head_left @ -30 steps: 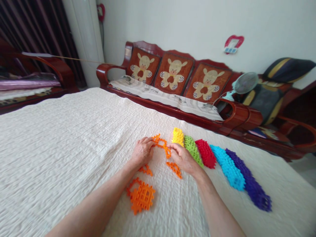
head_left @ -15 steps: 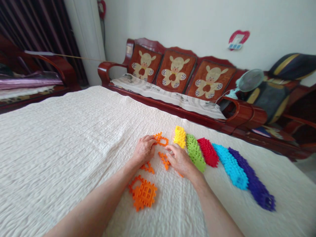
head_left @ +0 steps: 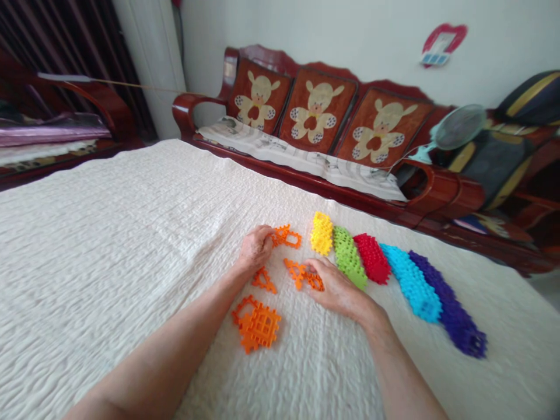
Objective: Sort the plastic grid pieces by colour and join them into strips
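My left hand (head_left: 256,249) has its fingertips closed on the left end of some flat orange interlocking building pieces (head_left: 292,240) on the bedspread. My right hand (head_left: 335,286) is curled with fingers and thumb around an orange building piece (head_left: 315,282). Touching that piece on its left is a pointed orange piece (head_left: 297,274). Below my left hand lies a triangular orange piece (head_left: 263,281). Nearer to me is a small pile of orange pieces (head_left: 265,325) with a square lattice one on top. My right palm and some fingertips are hidden.
Right of my hands stand in a row a yellow block stack (head_left: 322,233), then green (head_left: 349,256), red (head_left: 371,258), light blue (head_left: 411,286) and purple (head_left: 450,309) twisted ones. A cream quilted bedspread (head_left: 131,233) lies beneath. Beyond are a wooden sofa (head_left: 289,169) and a fan (head_left: 459,128).
My right hand has shifted down and right of the pointed piece, and the orange piece at its fingers now shows. My left hand stays at the upper orange pieces. The view has tilted down slightly.
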The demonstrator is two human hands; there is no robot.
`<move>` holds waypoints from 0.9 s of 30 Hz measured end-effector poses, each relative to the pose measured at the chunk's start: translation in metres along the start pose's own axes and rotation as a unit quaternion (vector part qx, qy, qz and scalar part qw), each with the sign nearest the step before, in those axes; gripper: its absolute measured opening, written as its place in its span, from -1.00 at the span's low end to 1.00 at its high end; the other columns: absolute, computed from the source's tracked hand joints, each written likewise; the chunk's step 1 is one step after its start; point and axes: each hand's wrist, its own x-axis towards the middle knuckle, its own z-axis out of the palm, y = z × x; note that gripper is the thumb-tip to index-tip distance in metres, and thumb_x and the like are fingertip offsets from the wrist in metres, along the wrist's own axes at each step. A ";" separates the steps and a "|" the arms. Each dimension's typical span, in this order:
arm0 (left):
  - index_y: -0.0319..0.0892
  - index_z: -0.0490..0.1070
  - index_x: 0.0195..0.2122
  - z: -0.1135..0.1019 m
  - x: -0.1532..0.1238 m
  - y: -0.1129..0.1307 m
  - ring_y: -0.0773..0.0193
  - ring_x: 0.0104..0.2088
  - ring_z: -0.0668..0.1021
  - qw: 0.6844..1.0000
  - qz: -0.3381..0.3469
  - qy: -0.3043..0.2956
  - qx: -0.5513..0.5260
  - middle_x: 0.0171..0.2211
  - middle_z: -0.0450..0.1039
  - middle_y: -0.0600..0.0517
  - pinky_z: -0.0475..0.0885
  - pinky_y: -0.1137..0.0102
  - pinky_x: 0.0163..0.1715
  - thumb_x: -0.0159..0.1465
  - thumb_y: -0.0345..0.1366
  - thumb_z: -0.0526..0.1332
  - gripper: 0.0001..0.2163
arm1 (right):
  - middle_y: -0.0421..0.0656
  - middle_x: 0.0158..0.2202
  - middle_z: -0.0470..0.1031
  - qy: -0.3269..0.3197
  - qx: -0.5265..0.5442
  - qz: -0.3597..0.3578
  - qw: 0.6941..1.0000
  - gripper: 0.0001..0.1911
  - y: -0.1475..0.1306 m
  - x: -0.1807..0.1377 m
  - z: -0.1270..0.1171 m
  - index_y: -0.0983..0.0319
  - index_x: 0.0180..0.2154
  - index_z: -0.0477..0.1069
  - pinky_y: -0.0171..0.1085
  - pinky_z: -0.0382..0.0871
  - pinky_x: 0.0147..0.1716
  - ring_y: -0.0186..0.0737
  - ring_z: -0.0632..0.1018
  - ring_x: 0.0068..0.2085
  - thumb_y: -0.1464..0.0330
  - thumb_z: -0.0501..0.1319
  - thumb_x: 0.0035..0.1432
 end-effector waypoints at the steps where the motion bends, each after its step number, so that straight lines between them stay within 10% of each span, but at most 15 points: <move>1: -0.14 0.47 -0.21 0.000 0.000 0.000 0.29 -0.14 0.53 1.000 0.000 0.000 0.003 -0.15 0.52 0.02 0.40 0.37 -0.02 0.17 -0.48 0.02 -0.72 | -0.07 -0.01 0.37 0.002 0.001 -0.002 1.000 -0.50 0.001 0.000 0.000 0.19 0.00 0.29 -0.20 0.28 0.02 -0.19 0.42 0.01 0.55 0.17 -0.04; 13: -0.17 0.48 -0.26 0.000 0.000 0.000 0.29 -0.17 0.53 0.999 0.031 -0.001 0.013 -0.18 0.53 -0.01 0.42 0.37 -0.06 0.17 -0.45 0.00 -0.73 | -0.03 -0.05 0.39 0.028 -0.037 0.029 0.999 -0.50 -0.007 -0.007 -0.028 0.24 -0.02 0.36 -0.16 0.30 0.01 -0.14 0.45 -0.03 0.57 0.12 -0.07; 22: -0.17 0.49 -0.26 0.001 0.000 -0.001 0.29 -0.18 0.53 0.999 0.034 -0.005 0.012 -0.18 0.52 -0.02 0.43 0.37 -0.09 0.16 -0.46 0.01 -0.72 | -0.15 -0.15 0.41 0.101 0.316 0.025 0.943 -0.71 -0.026 0.013 -0.009 0.19 -0.16 0.35 -0.26 0.42 -0.15 -0.24 0.47 -0.09 0.39 0.16 -0.01; 27: -0.17 0.49 -0.27 0.001 -0.001 -0.001 0.29 -0.19 0.54 0.999 0.036 0.000 0.006 -0.19 0.52 -0.02 0.43 0.39 -0.10 0.15 -0.48 0.01 -0.72 | -0.17 -0.24 0.41 0.196 0.338 0.028 0.920 -0.80 -0.031 0.019 0.011 0.18 -0.23 0.30 -0.25 0.44 -0.20 -0.28 0.48 -0.23 0.30 0.20 0.06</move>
